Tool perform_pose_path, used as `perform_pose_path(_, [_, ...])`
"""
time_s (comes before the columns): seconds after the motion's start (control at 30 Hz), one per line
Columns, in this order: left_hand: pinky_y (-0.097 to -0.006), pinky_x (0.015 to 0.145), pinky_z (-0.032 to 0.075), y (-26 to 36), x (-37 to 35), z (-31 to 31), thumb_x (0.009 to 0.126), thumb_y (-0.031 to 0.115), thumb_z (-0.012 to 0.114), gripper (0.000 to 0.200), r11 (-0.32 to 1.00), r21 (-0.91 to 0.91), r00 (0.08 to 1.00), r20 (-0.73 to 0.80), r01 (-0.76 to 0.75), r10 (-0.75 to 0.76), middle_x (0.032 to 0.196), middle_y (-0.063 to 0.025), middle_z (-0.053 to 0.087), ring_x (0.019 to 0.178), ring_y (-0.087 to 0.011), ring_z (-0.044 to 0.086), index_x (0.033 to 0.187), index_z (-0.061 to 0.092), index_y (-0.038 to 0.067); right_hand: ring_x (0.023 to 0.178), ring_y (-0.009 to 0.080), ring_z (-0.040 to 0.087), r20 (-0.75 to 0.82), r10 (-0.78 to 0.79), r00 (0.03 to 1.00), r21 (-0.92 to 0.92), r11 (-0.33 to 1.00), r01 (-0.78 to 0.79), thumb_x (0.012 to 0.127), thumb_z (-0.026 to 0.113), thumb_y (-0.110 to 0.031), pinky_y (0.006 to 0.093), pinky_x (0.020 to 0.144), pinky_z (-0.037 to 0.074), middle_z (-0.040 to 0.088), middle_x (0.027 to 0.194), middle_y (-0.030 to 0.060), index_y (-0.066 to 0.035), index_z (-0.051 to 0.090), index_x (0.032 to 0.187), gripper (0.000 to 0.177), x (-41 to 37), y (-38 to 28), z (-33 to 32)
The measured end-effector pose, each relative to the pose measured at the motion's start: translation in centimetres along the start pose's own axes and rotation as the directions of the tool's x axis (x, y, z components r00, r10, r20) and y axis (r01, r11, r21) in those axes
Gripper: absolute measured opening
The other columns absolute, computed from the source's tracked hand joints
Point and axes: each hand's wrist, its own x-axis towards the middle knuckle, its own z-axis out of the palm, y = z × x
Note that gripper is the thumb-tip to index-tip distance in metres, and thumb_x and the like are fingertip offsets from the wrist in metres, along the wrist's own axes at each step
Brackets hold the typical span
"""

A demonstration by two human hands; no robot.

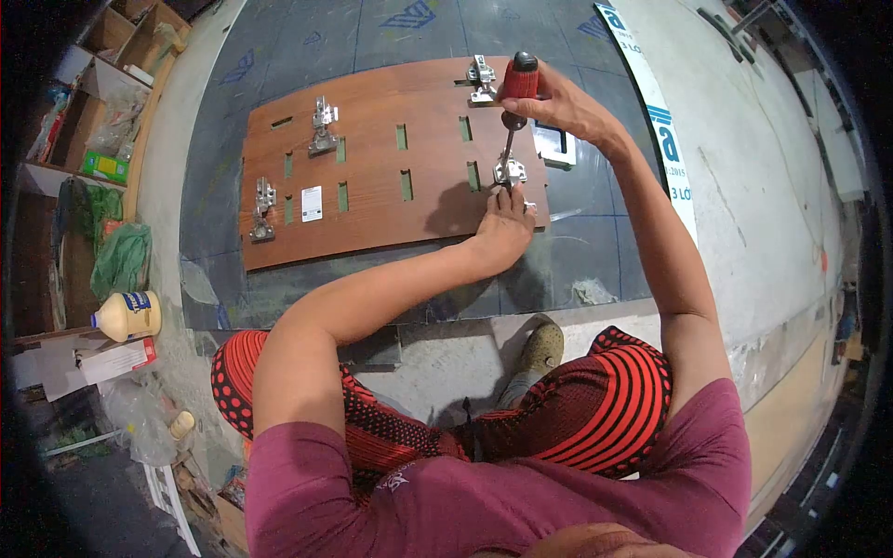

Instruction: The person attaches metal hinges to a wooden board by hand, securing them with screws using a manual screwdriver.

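My right hand (558, 100) is wrapped round the red and black handle of a screwdriver (522, 82), held upright with its shaft pointing down at a metal hinge (512, 171). That hinge sits near the right edge of a brown wooden panel (363, 209) with rows of slots. My left hand (507, 223) rests at the hinge, its fingertips pressed around the hinge and the screwdriver's tip; whether they pinch a screw is hidden. More hinges stand on the panel: one at the top right (482, 78), one at the upper left (323, 126) and one at the lower left (263, 209).
The panel lies on a dark printed sheet (307, 298). A white-edged rectangular piece (558, 149) lies by the panel's right side. Wooden shelves (139, 46), a cream plastic jug (127, 316) and a green bag (121, 259) are at left. A printed white strip (665, 139) borders the sheet.
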Motion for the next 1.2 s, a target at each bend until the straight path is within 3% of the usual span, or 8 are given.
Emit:
perform_pose_path(0.13, [-0.0502,0.095,0.033,0.0,0.2,0.0,0.081,0.013,0.047,0.04,1.0,0.001,1.0,-0.005,0.011,-0.011,0.129,-0.0347,0.031,0.111,-0.0459,0.042,0.118,0.046,-0.001,0.086,0.024,0.059,0.079,0.004,0.997,0.215,0.976,-0.021,0.072,0.07,-0.045,0.0349,0.079,0.046,0.061,0.089,0.0085,-0.006,0.052,0.108,0.056,-0.5,0.0,-0.6])
perform_pose_path(0.2, [-0.0501,0.094,0.033,0.1,0.1,0.0,0.081,0.012,0.047,0.04,1.0,-0.017,1.0,0.001,0.015,-0.015,0.129,-0.0343,0.031,0.111,-0.0458,0.042,0.118,0.046,-0.001,0.098,0.0228,0.058,0.232,0.077,0.97,0.205,0.971,-0.126,0.07,0.073,-0.039,0.0375,0.091,0.043,0.061,0.101,0.0125,-0.009,0.051,0.114,0.058,-0.8,-0.5,-1.4])
perform_pose_path(0.33, [-0.0502,0.092,0.035,0.0,0.1,-0.1,0.081,0.012,0.047,0.04,0.999,0.032,1.0,-0.013,0.003,-0.002,0.129,-0.0332,0.03,0.11,-0.0448,0.043,0.119,0.046,0.0,0.099,0.0238,0.058,0.19,0.12,0.974,0.103,0.985,-0.142,0.069,0.073,-0.04,0.0383,0.091,0.043,0.061,0.1,0.0131,-0.009,0.052,0.114,0.059,-0.6,-0.2,-2.5])
perform_pose_path(0.4, [-0.0503,0.092,0.035,0.0,0.3,-0.1,0.081,0.013,0.047,0.04,1.0,0.019,0.999,0.033,0.007,-0.008,0.129,-0.0332,0.031,0.11,-0.0444,0.043,0.119,0.047,0.0,0.079,0.0194,0.059,0.017,0.005,1.0,0.0,1.0,-0.005,0.071,0.071,-0.045,0.0314,0.073,0.047,0.06,0.085,0.0097,-0.002,0.054,0.103,0.055,-0.7,-0.3,-3.5])
perform_pose_path(0.47, [-0.0505,0.091,0.035,-0.1,0.3,-0.4,0.081,0.014,0.047,0.04,1.0,0.011,0.997,0.081,0.007,-0.008,0.129,-0.0331,0.032,0.11,-0.044,0.043,0.119,0.047,0.001,0.078,0.0198,0.059,-0.012,0.018,1.0,0.019,1.0,-0.018,0.071,0.071,-0.045,0.0302,0.071,0.048,0.06,0.083,0.0112,-0.001,0.054,0.101,0.056,-1.0,-0.5,-3.7])
perform_pose_path(0.57, [-0.0498,0.09,0.036,-0.1,0.5,0.0,0.081,0.016,0.049,0.041,0.998,0.067,1.0,0.011,-0.009,0.008,0.128,-0.0333,0.034,0.11,-0.043,0.043,0.118,0.048,0.0,0.094,0.0231,0.059,0.062,0.11,0.992,0.07,0.991,-0.114,0.069,0.072,-0.047,0.0393,0.09,0.044,0.061,0.096,0.0119,-0.005,0.053,0.109,0.061,-1.3,0.6,-3.6])
perform_pose_path(0.87, [-0.0498,0.098,0.031,-0.9,1.1,-0.6,0.08,0.022,0.052,0.043,0.994,0.009,0.992,0.078,-0.105,0.104,0.126,-0.0347,0.038,0.121,-0.0477,0.034,0.114,0.05,-0.003,0.092,0.0234,0.059,0.034,0.168,0.985,-0.01,0.986,-0.167,0.069,0.071,-0.049,0.0375,0.089,0.044,0.061,0.096,0.0118,-0.006,0.053,0.108,0.061,-1.2,2.0,-2.2])
perform_pose_path(1.2, [-0.0492,0.09,0.041,-1.0,1.5,-1.5,0.079,0.012,0.049,0.031,0.989,0.039,0.987,0.081,-0.142,0.139,0.119,-0.0314,0.045,0.116,-0.0478,0.04,0.104,0.053,-0.005,0.1,0.0223,0.056,0.098,0.152,0.984,0.088,0.983,-0.161,0.068,0.073,-0.045,0.0379,0.094,0.041,0.06,0.103,0.0099,-0.009,0.051,0.112,0.061,-1.1,2.3,-2.8])
